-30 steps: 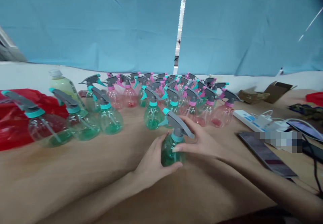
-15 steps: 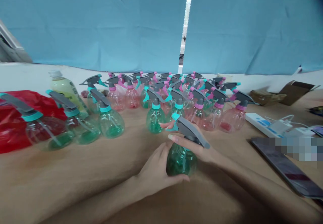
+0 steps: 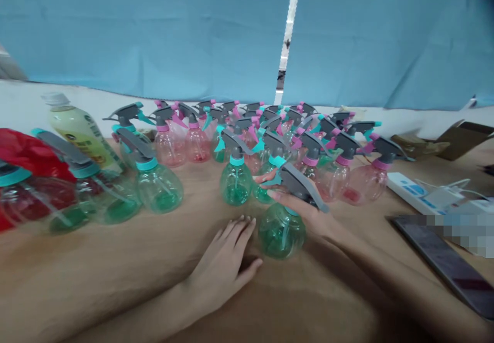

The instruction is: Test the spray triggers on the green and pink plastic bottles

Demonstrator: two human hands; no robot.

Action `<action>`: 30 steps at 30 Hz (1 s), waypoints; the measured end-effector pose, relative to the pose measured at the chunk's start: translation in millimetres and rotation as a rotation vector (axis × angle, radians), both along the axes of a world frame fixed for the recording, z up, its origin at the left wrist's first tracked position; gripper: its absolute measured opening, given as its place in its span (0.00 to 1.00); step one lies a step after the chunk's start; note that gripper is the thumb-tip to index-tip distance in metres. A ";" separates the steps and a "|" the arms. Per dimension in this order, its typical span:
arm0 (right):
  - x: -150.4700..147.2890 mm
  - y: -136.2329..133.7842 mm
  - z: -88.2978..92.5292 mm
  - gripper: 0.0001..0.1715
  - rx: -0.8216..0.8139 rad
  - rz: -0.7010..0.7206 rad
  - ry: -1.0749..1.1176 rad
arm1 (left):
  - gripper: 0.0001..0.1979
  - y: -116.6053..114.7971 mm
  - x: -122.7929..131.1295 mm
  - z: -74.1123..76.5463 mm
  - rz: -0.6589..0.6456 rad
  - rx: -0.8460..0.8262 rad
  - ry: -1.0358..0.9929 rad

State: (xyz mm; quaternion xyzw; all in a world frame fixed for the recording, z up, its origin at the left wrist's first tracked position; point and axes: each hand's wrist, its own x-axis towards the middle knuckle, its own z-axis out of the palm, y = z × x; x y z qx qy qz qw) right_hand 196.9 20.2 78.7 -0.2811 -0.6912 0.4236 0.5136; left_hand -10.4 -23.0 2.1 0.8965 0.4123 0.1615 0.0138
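Grips a green spray bottle (image 3: 281, 232) at the neck with the right hand (image 3: 313, 218), just under the grey trigger head (image 3: 304, 187). Rests the left hand (image 3: 226, 260) flat and open on the desk (image 3: 116, 271), holding nothing, just beside the bottle's round belly on its left. Keeps the bottle at the near middle of the desk, about upright, just in front of the crowd of other bottles (image 3: 270, 137).

Looks like a one-handed handling step, with this bottle singled out from the group. Calls next for a firm hold at the neck rather than the belly: thin clear plastic, smooth and rounded, likely to flex and slip. Cannot tell whether anything is inside.

Farther back, green and pink bottles of the same bulb shape, with grey triggers and teal or pink collars and nozzle tips. At far left, a capped drink bottle (image 3: 83, 137) of pale yellow liquid beside a glossy red bag (image 3: 23, 152). At right, a white power strip (image 3: 409, 188) with cables and a dark flat phone (image 3: 443, 260). Behind all, a matte blue cloth (image 3: 154, 34).
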 end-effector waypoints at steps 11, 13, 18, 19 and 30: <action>1.4 -4.7 5.7 0.09 0.057 -0.051 -0.088 | 0.28 0.1 0.7 1.2 -0.027 0.010 0.049; 1.3 -4.9 6.0 0.09 0.051 -0.048 -0.078 | 0.28 0.1 1.0 1.8 -0.028 0.004 0.042; 1.5 -5.7 5.9 0.09 0.022 -0.036 -0.075 | 0.28 0.1 3.2 5.3 -0.032 -0.031 0.026; 1.5 -6.1 6.2 0.10 0.021 -0.040 -0.071 | 0.28 0.0 3.4 5.9 -0.033 -0.040 0.024; 2.4 -8.9 4.1 0.13 -0.039 -0.105 -0.148 | 0.27 -1.1 3.8 9.0 -0.035 -0.061 0.061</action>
